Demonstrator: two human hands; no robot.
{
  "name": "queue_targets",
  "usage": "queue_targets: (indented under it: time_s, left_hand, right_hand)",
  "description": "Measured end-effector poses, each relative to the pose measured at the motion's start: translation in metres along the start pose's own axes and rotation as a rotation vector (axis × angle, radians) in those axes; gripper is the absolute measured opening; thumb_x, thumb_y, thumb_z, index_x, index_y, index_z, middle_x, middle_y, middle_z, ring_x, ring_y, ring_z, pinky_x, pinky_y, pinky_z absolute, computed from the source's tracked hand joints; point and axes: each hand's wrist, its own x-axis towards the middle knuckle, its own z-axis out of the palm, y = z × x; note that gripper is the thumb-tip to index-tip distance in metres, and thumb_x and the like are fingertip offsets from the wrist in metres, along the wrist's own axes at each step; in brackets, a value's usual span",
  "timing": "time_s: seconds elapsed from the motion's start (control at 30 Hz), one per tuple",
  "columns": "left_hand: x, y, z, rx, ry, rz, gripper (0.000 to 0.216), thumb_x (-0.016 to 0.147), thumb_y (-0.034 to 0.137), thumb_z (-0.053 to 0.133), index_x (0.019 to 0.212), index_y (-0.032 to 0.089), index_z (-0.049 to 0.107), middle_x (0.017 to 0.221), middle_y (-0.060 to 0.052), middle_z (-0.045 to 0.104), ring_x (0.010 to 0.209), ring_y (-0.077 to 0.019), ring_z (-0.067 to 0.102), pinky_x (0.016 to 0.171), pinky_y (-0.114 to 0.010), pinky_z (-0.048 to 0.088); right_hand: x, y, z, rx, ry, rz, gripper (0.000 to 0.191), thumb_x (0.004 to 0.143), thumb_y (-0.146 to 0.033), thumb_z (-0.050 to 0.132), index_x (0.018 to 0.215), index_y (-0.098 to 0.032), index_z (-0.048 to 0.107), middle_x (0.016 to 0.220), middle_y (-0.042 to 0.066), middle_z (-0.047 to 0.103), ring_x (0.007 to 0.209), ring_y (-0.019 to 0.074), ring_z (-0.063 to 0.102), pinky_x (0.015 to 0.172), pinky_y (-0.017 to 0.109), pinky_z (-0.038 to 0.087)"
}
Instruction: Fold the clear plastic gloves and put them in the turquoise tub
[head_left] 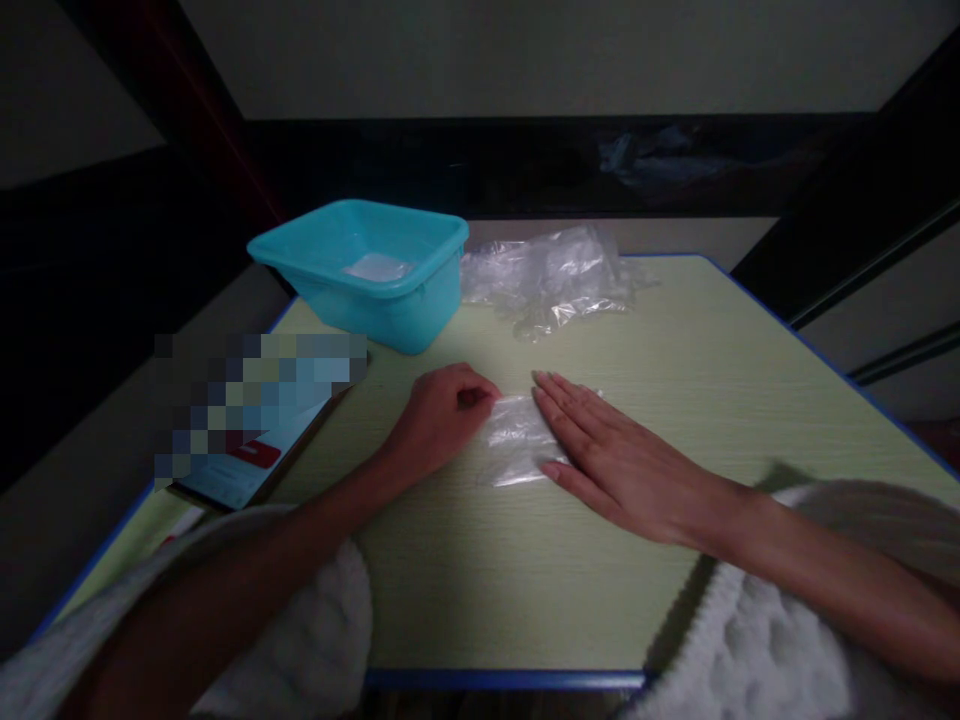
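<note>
A small clear plastic bag (517, 440) lies flat on the table in front of me. Thumb and fingers of my left hand (442, 415) are pinched together on its upper left corner. My right hand (611, 455) rests palm down across the bag's right side, its fingers stretched out and covering that part. Both hands are low at the tabletop, a short gap apart, with the shiny film showing between them.
The pale table (720, 400) has a blue edge. At its back left stands a turquoise plastic basin (420, 310) with something whitish inside. Beside it lies a heap of clear plastic bags (555, 275). A phone (247, 450), partly blurred out, lies at the left.
</note>
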Motion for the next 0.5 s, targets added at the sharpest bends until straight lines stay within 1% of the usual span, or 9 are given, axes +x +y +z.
queue_targets:
  time_s: [0.17,0.23,0.3,0.4,0.5]
  left_hand:
    - [0.0,0.0,-0.001,-0.03,0.022,0.002,0.016,0.071,0.006,0.054,0.07,0.013,0.068,0.069,-0.002,0.065,0.066,-0.0143,0.06,0.062,-0.024,0.045]
    - [0.001,-0.001,-0.002,-0.037,0.073,0.011,0.015,0.071,0.007,0.054,0.073,0.013,0.068,0.07,-0.001,0.064,0.065,-0.0137,0.059,0.062,-0.024,0.045]
    - [0.003,-0.001,-0.005,-0.025,0.151,0.025,0.015,0.071,0.007,0.055,0.076,0.013,0.068,0.072,-0.002,0.064,0.066,-0.0135,0.058,0.064,-0.024,0.046]
    - [0.004,-0.001,-0.009,-0.003,0.248,0.048,0.015,0.072,0.009,0.054,0.08,0.013,0.066,0.079,-0.002,0.063,0.072,-0.0138,0.057,0.071,-0.026,0.047]
    - [0.002,0.0,-0.012,0.032,0.306,0.11,0.015,0.074,0.011,0.053,0.084,0.014,0.064,0.084,-0.002,0.061,0.075,-0.0144,0.056,0.077,-0.029,0.046]
  right_hand:
    - [-0.001,0.0,0.001,-0.009,-0.008,-0.002,0.068,0.093,-0.047,0.026,0.138,0.003,0.028,0.145,0.025,0.02,0.136,0.0289,0.013,0.109,0.047,0.022]
    - [-0.001,0.0,0.002,-0.014,-0.006,0.002,0.068,0.093,-0.048,0.025,0.139,0.003,0.027,0.145,0.025,0.018,0.136,0.0289,0.013,0.109,0.047,0.023]
    - [0.0,0.0,0.003,-0.019,-0.004,0.013,0.069,0.093,-0.049,0.024,0.139,0.003,0.026,0.146,0.025,0.017,0.136,0.029,0.012,0.109,0.048,0.023]
    - [0.005,-0.002,0.005,-0.031,-0.004,0.052,0.069,0.093,-0.049,0.026,0.139,0.003,0.026,0.146,0.025,0.017,0.136,0.0297,0.013,0.109,0.048,0.023]
    - [0.015,-0.007,0.005,-0.045,-0.001,0.114,0.068,0.093,-0.047,0.029,0.139,0.003,0.028,0.146,0.025,0.018,0.136,0.0304,0.013,0.109,0.047,0.022]
